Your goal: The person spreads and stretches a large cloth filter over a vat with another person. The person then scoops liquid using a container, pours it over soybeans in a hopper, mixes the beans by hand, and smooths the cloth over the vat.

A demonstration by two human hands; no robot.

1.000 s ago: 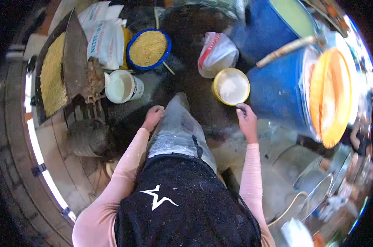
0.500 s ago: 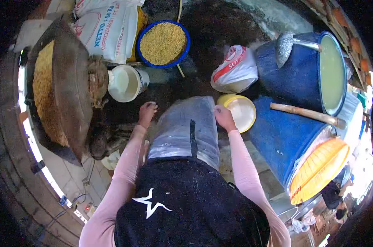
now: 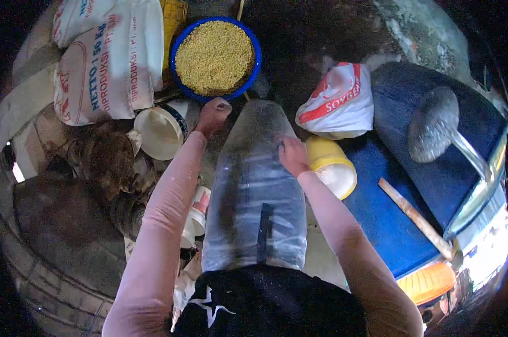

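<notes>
My left hand (image 3: 213, 116) is raised just below the near rim of a blue basin (image 3: 175, 70). Its fingers are curled in, and I see nothing in them. Yellowish beans (image 3: 214, 58) fill the basin. My right hand (image 3: 294, 155) is over the right side of the clear plastic apron (image 3: 254, 185) that covers my lap. Its fingers are loosely bent and partly apart, with slightly blurred tips and no object in them. Just right of that hand stands a yellow bucket (image 3: 328, 153) with a pale inside. A white bucket (image 3: 159, 133) is left of my left hand.
White printed sacks (image 3: 111, 73) are at the upper left. A white and red soybean bag (image 3: 341, 101) lies beyond the yellow bucket. Blue drums (image 3: 388, 208) fill the right, with a metal ladle (image 3: 435, 123) and a wooden-handled tool (image 3: 417, 219). Dark machinery (image 3: 105, 160) is on the left.
The view has shifted toward the left and forward. My left hand has moved up closer to the basin. My right hand has come inward over the apron, away from its edge.
</notes>
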